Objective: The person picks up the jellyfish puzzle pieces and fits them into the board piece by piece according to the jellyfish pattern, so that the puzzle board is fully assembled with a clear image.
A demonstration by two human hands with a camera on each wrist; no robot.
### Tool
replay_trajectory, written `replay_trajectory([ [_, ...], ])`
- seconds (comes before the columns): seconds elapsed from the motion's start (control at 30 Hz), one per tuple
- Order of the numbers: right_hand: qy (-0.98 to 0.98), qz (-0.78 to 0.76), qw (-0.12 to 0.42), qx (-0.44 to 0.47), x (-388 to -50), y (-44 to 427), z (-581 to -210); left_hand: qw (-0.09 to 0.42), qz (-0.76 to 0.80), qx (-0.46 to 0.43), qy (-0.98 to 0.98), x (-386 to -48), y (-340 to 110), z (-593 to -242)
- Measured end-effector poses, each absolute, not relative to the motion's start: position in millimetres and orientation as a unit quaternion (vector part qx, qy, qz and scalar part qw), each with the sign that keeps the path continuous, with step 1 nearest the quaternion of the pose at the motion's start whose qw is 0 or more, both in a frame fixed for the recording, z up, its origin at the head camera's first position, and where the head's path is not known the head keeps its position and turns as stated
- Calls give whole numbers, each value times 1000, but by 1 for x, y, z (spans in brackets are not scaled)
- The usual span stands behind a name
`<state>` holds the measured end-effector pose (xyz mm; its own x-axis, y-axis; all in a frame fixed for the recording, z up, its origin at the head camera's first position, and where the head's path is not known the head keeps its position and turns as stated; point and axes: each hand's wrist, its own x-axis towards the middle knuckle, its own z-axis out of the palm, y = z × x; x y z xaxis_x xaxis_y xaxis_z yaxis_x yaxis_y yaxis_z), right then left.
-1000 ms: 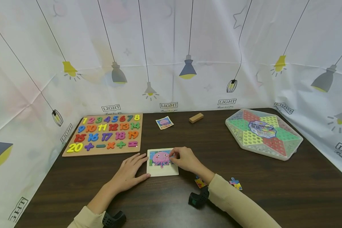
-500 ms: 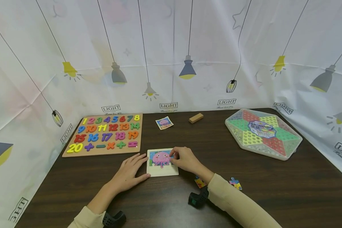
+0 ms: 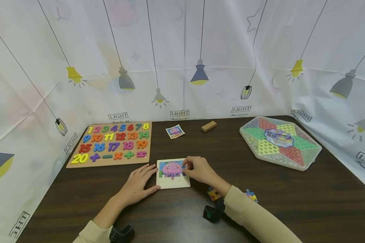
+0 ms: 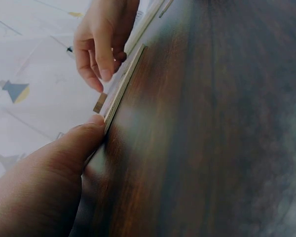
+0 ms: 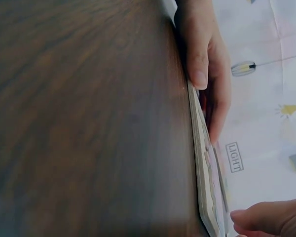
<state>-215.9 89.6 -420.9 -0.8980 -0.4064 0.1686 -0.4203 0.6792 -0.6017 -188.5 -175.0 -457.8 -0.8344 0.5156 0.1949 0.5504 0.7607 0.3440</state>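
A small jigsaw puzzle board (image 3: 174, 183) lies on the table, its upper part filled with a pink octopus picture and its lower strip bare and pale. My left hand (image 3: 135, 185) rests beside it with fingers extended, touching the left edge; the thumb is at the lower left corner. Over the board's right edge is my right hand (image 3: 199, 171), its thumb and forefinger bent close to the picture. No piece shows between those fingers in the left wrist view or the right wrist view. Two loose puzzle pieces, one yellow (image 3: 214, 194) and one multicoloured (image 3: 251, 195), lie near the right forearm.
A wooden number board (image 3: 109, 164) lies at the left. Farther back are a small octopus picture card (image 3: 175, 131) and a wooden block (image 3: 209, 126). A hexagonal board-game box (image 3: 280, 143) occupies the right side. A white printed curtain (image 3: 225, 40) hangs behind the table.
My right hand has shifted slightly to the right, uncovering a little more of the picture's right side. My left hand and the board stay in place.
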Motion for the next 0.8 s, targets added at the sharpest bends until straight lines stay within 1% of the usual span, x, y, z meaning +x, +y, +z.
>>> replay_trajectory([
  [0.23,-921,314,13,228,-208,101,-415,45,-197,-285,-937,-188,-175,-459],
  [0.8,-925,301,-6,232,-184,140,-414,43,-200,-285,-936,-188,-174,-458],
])
